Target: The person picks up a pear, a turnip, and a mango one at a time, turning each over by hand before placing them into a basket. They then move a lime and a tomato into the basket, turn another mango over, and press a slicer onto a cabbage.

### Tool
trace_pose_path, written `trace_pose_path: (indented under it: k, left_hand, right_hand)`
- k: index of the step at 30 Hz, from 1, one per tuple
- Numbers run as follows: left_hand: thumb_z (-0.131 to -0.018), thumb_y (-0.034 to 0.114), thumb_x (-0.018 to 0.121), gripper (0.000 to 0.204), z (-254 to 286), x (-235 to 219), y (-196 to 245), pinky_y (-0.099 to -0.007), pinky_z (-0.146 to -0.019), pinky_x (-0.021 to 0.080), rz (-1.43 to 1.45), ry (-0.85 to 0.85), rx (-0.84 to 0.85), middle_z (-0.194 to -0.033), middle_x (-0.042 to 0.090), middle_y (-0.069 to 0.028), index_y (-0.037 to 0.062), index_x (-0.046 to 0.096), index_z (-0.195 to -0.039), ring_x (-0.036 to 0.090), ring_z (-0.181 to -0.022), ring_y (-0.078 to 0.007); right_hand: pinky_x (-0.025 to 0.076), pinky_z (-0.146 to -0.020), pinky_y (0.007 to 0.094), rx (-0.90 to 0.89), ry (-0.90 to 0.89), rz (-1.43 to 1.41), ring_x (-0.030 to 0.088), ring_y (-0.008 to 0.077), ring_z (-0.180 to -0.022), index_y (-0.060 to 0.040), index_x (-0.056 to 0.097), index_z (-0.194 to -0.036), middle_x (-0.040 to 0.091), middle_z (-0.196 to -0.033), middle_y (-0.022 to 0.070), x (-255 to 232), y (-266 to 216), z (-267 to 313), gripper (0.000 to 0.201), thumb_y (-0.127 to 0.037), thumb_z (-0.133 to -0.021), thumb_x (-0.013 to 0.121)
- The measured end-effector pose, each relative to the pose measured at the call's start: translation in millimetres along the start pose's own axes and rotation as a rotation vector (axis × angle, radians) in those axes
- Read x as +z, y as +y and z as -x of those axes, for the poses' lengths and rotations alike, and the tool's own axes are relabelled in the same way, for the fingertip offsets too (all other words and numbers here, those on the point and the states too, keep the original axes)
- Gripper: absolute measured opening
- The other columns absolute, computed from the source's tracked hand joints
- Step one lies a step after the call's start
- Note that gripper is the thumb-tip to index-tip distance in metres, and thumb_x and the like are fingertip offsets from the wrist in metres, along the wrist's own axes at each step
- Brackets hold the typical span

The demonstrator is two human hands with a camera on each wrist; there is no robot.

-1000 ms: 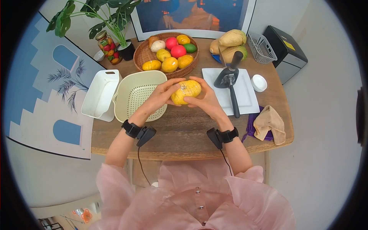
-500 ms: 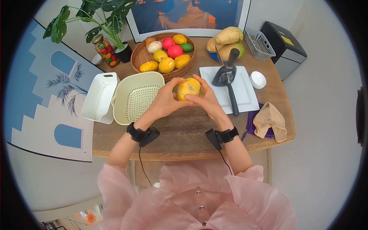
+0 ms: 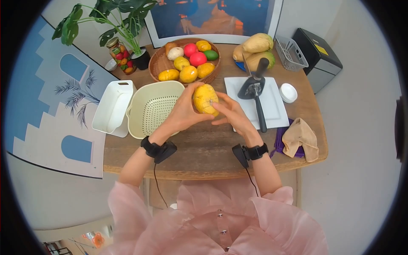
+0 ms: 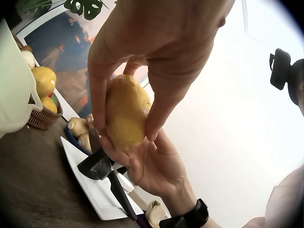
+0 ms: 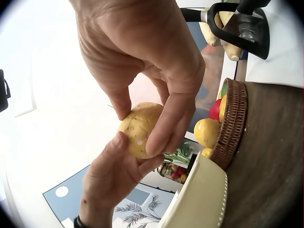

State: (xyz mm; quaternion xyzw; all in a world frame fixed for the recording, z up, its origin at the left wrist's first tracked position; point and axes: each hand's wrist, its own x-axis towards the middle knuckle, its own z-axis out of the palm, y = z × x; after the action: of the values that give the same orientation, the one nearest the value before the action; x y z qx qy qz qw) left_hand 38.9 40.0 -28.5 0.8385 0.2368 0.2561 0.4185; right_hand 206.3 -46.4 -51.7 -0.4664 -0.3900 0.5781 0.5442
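A yellow, mango-like fruit (image 3: pixel 205 99) with fine marks on its skin is held above the table, in front of the wicker basket. The left hand (image 3: pixel 185 111) grips it from the left, fingers and thumb curled round it, as the left wrist view also shows at the fruit (image 4: pixel 126 111). From the right, the right hand (image 3: pixel 234 115) touches the fruit's lower right side with its thumb and fingers; in the right wrist view its thumb and fingers lie on both sides of the fruit (image 5: pixel 141 128).
Left of the hands stand a cream colander (image 3: pixel 153 108) and a white bin (image 3: pixel 111 108). Behind is a wicker basket (image 3: pixel 155 63) of fruit. To the right, a knife holder (image 3: pixel 250 88) lies on a white tray (image 3: pixel 276 111), near small white bowls (image 3: pixel 288 92) and a beige cloth (image 3: pixel 300 138).
The fruit has been turned in the hands and now stands more upright. Both hands held it from the sides before; the right hand has shifted slightly right and its fingers have spread.
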Motion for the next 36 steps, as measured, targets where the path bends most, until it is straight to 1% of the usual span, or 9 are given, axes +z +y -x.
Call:
trace_pose_path:
  k: [9, 14, 17, 22, 26, 29, 32, 34, 36]
  left_hand:
    - [-0.079, 0.024, 0.071, 0.059, -4.3, -11.9, -9.5, -0.0301, -0.087, 0.047, 0.084, -0.064, -0.075, -0.114, 0.053, -0.0131, -0.0004, 0.042, -0.125, 0.055, -0.104, -0.0193]
    - [-0.082, 0.024, 0.068, 0.054, -5.6, -4.4, -10.8, -0.0312, -0.083, 0.048, 0.197, 0.025, 0.027, -0.110, 0.057, -0.0150, 0.0001, 0.045, -0.124, 0.057, -0.101, -0.0201]
    - [-0.083, 0.025, 0.066, 0.052, -5.4, 0.7, -8.7, -0.0314, -0.080, 0.050, 0.466, 0.046, -0.202, -0.108, 0.057, -0.0154, 0.0000, 0.046, -0.123, 0.057, -0.101, -0.0196]
    - [-0.083, 0.033, 0.065, 0.062, -9.8, -2.3, -10.0, -0.0321, -0.075, 0.051, -0.088, 0.051, -0.074, -0.109, 0.056, -0.0199, -0.0021, 0.042, -0.129, 0.056, -0.105, -0.0227]
    - [-0.084, 0.031, 0.066, 0.068, -8.8, -2.5, -5.7, -0.0262, -0.075, 0.050, 0.038, -0.148, -0.237, -0.121, 0.050, -0.0203, -0.0053, 0.036, -0.133, 0.059, -0.099, -0.0191]
    - [-0.081, 0.036, 0.067, 0.075, -4.9, 4.1, -12.7, -0.0262, -0.073, 0.051, -0.460, -0.108, 0.028, -0.123, 0.047, -0.0234, -0.0079, 0.034, -0.133, 0.056, -0.106, -0.0220]
    - [-0.081, 0.040, 0.066, 0.076, -11.8, 4.0, -8.9, -0.0268, -0.072, 0.053, -0.392, -0.104, -0.001, -0.124, 0.047, -0.0216, -0.0046, 0.035, -0.134, 0.053, -0.111, -0.0250]
    - [-0.084, 0.042, 0.063, 0.071, -17.3, 0.6, -4.0, -0.0287, -0.070, 0.055, 0.251, -0.209, -0.296, -0.123, 0.048, -0.0191, -0.0009, 0.036, -0.134, 0.054, -0.109, -0.0253]
    - [-0.084, 0.041, 0.061, 0.068, -24.4, -1.0, -8.7, -0.0297, -0.071, 0.056, 0.332, -0.234, -0.343, -0.121, 0.049, -0.0184, 0.0003, 0.037, -0.134, 0.054, -0.108, -0.0244]
  right_hand:
    - [0.054, -0.079, 0.0299, -0.279, 0.028, 0.132, 0.057, 0.0193, -0.105, -0.0015, 0.042, -0.131, 0.052, -0.123, 0.0121, -3.5, 12.8, -7.4, 0.061, -0.025, -0.081, 0.069]
    - [0.055, -0.071, 0.0262, -0.120, 0.121, 0.046, 0.063, 0.0184, -0.090, 0.0017, 0.046, -0.123, 0.059, -0.109, 0.0147, 2.3, 9.8, -5.8, 0.053, -0.029, -0.084, 0.065]
    - [0.054, -0.061, 0.0226, -0.069, 0.175, 0.053, 0.065, 0.0179, -0.075, 0.0029, 0.049, -0.116, 0.062, -0.096, 0.0152, 3.1, 11.0, -3.3, 0.048, -0.033, -0.086, 0.062]
    - [0.051, -0.045, 0.0211, -0.113, 0.279, 0.055, 0.064, 0.0157, -0.055, 0.0039, 0.051, -0.108, 0.064, -0.073, 0.0132, 1.2, 16.9, -5.2, 0.053, -0.039, -0.081, 0.067]
    - [0.046, -0.039, 0.0192, -0.100, 0.325, 0.078, 0.060, 0.0127, -0.048, 0.0034, 0.054, -0.104, 0.063, -0.069, 0.0104, -3.7, 13.3, -5.0, 0.051, -0.040, -0.081, 0.066]
    - [0.046, -0.039, 0.0185, -0.088, 0.297, 0.083, 0.059, 0.0117, -0.047, 0.0018, 0.055, -0.107, 0.063, -0.069, 0.0087, -4.5, 12.5, -3.3, 0.047, -0.037, -0.083, 0.065]
    - [0.048, -0.044, 0.0190, -0.151, 0.204, 0.070, 0.061, 0.0114, -0.053, -0.0006, 0.053, -0.115, 0.064, -0.072, 0.0077, -4.4, 10.3, 2.2, 0.044, -0.030, -0.085, 0.064]
    - [0.049, -0.048, 0.0196, -0.209, 0.158, 0.058, 0.062, 0.0115, -0.057, -0.0020, 0.052, -0.120, 0.064, -0.075, 0.0073, -6.0, 8.3, 3.7, 0.043, -0.026, -0.086, 0.064]
    - [0.052, -0.056, 0.0215, -0.241, 0.126, 0.049, 0.064, 0.0125, -0.068, -0.0041, 0.048, -0.126, 0.065, -0.081, 0.0073, -8.0, 6.3, 3.5, 0.047, -0.021, -0.085, 0.065]
